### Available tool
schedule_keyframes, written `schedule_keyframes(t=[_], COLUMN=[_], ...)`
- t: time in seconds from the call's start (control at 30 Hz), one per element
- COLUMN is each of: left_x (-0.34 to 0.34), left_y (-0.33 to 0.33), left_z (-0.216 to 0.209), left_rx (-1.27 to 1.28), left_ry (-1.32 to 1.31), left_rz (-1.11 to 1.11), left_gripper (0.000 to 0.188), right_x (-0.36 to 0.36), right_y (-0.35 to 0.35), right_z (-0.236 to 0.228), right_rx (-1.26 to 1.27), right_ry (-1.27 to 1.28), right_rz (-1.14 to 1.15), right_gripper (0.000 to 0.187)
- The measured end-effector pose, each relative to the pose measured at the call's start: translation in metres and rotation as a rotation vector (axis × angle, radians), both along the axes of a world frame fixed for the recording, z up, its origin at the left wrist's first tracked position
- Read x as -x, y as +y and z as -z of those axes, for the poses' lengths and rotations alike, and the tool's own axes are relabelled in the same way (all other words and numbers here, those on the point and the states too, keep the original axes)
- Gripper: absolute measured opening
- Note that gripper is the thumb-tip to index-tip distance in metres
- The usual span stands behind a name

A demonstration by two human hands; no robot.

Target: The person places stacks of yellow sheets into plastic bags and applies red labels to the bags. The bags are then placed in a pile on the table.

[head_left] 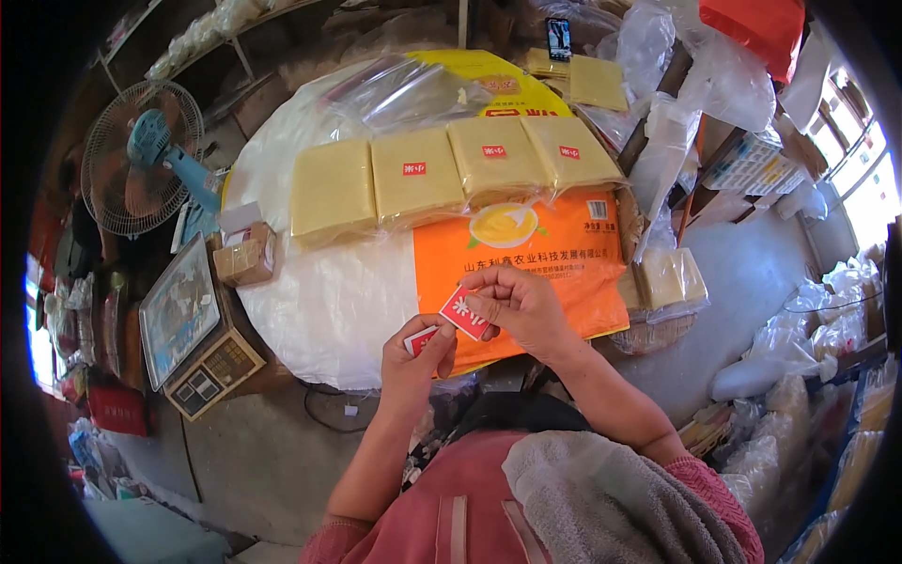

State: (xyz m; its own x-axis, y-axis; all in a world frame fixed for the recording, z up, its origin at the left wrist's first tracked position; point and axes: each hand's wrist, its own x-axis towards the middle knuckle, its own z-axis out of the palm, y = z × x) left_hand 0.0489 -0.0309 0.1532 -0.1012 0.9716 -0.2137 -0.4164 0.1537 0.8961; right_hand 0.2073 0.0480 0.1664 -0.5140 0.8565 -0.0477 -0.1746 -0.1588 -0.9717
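My right hand (521,310) pinches a square red label (464,314) with a white border between thumb and fingers. Close beside it, my left hand (418,352) is closed on a few similar red labels (419,340), mostly covered by the fingers. Beyond both hands lies a row of clear-bagged packs of flat yellowish sheets. Three of these packs (416,193) carry a small red label on top; the leftmost pack (331,183) shows none. Under the row and my hands spreads an orange printed sack (526,258) over white sheeting (319,291).
At the left stand a fan (146,155), a taped cardboard box (246,254) and a weighing scale (183,305). Clear plastic bags (399,94) lie behind the packs. A phone (558,39) stands at the back. More bagged sheets (672,282) sit at the right edge.
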Motion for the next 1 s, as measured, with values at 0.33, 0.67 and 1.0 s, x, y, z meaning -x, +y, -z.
schedule_keyframes(t=[0.33,0.67,1.0], left_x=[0.002,0.003,0.002], left_y=[-0.002,0.0,-0.009], left_z=[0.004,-0.001,-0.003], left_rx=[-0.019,-0.011,-0.164], left_ry=[-0.016,0.334,0.727], left_rz=[-0.016,-0.052,-0.023], left_gripper=[0.009,0.01,0.013], right_x=[0.004,0.008,0.006], right_y=[-0.003,-0.009,-0.018], right_z=[0.0,0.002,-0.001], right_rx=[0.021,-0.761,-0.968], right_ry=[-0.01,-0.496,-0.535], right_rz=[-0.008,0.147,0.043], right_gripper=[0.02,0.018,0.01])
